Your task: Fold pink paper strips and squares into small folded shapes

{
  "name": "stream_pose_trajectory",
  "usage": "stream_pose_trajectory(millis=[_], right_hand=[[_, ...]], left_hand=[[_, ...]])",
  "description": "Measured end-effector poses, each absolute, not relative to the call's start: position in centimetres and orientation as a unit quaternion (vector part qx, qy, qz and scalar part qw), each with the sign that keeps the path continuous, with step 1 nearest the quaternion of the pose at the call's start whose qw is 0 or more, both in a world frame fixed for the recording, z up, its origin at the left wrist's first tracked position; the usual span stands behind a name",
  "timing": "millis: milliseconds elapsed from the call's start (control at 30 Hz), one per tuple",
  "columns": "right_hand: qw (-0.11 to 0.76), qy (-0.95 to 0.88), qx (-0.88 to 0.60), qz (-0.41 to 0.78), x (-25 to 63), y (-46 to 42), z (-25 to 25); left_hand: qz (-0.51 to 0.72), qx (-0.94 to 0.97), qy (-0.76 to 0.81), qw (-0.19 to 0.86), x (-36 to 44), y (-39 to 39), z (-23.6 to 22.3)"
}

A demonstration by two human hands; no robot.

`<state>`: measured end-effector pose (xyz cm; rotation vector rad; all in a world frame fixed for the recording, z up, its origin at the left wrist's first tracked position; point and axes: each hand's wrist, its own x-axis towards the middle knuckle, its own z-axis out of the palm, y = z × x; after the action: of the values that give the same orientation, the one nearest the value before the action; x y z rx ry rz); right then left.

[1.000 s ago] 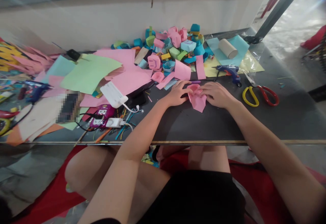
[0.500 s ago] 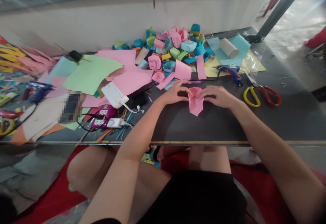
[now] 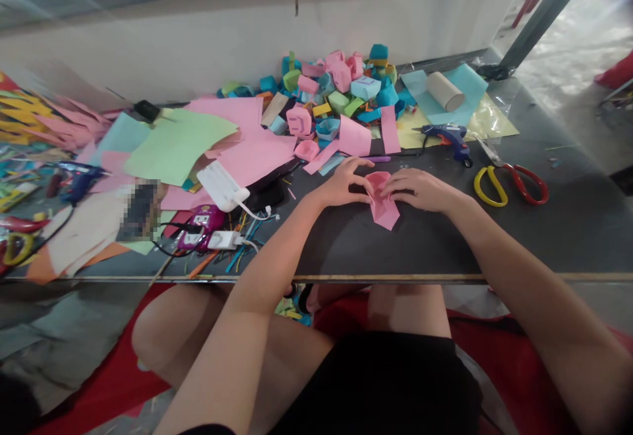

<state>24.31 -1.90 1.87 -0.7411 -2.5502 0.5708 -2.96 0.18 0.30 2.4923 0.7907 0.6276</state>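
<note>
A partly folded piece of pink paper [image 3: 384, 213] stands on the dark table between my hands, its creased flap pointing towards me. My left hand [image 3: 343, 183] grips its left side, thumb at the paper's wall and index finger arched above. From the right, my right hand [image 3: 418, 189] has its fingers in at the paper's upper edge and fold; its fingertips partly hide the inside. Just behind my left hand lies a purple pen [image 3: 380, 159].
Small folded paper boxes [image 3: 341, 76] in several colours are heaped by the wall. A blue glue gun [image 3: 450, 138] and red-and-yellow scissors [image 3: 509, 178] lie right. Left are paper sheets [image 3: 182, 142], a white charger [image 3: 222, 186] and a magenta power strip [image 3: 202, 221] with cables.
The pink paper's front flap has shifted slightly towards me and swung a little to the right. My right fingers have moved further in over the paper; both hands stay on it.
</note>
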Motion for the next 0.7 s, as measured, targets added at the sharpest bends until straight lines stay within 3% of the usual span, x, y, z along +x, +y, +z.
stream_pose_trajectory(millis=[700], right_hand=[[0.175, -0.936, -0.26, 0.158, 23.0, -3.1, 3.0]], left_hand=[[0.213, 0.918, 0.277, 0.189, -1.6, -1.4, 1.3]])
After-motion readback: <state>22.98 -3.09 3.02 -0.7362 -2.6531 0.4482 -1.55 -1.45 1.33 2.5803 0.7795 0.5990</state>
